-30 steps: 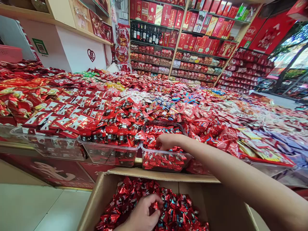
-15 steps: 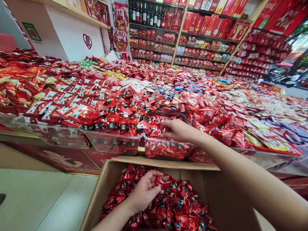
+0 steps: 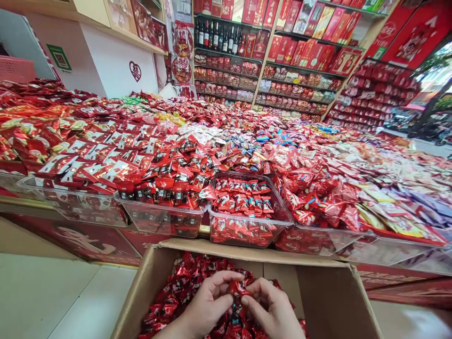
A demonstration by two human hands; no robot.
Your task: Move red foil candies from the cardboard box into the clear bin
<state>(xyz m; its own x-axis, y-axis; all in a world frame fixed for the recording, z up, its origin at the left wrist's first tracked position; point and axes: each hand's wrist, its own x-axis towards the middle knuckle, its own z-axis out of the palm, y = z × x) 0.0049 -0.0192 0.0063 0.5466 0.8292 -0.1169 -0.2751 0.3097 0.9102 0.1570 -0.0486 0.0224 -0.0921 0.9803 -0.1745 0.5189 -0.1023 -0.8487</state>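
Over the open cardboard box [image 3: 323,294], both hands meet at a red foil-wrapped candy [image 3: 237,288]. My left hand [image 3: 209,301] pinches its left side between thumb and fingers. From the right, my right hand [image 3: 269,308] has thumb and fingers closed on the candy's other side. Beneath them lies a heap of loose wrapped candies [image 3: 165,308], red with some teal, partly hidden by the hands. Just beyond the box stands a clear plastic bin [image 3: 284,219] with neat rows of similar red candies [image 3: 243,202] in it.
A bin of dark-and-red wrapped candies [image 3: 164,193] adjoins on the left. Glossy red packets [image 3: 318,197] are heaped to the right. More sweets cover the wide display behind. Shelves with wine bottles [image 3: 221,37] and red boxes line the back wall. Pale floor tiles [image 3: 88,301] show at left.
My right hand has come back from the clear bin down to the box and joined my left hand at the candy. The view has shifted slightly.
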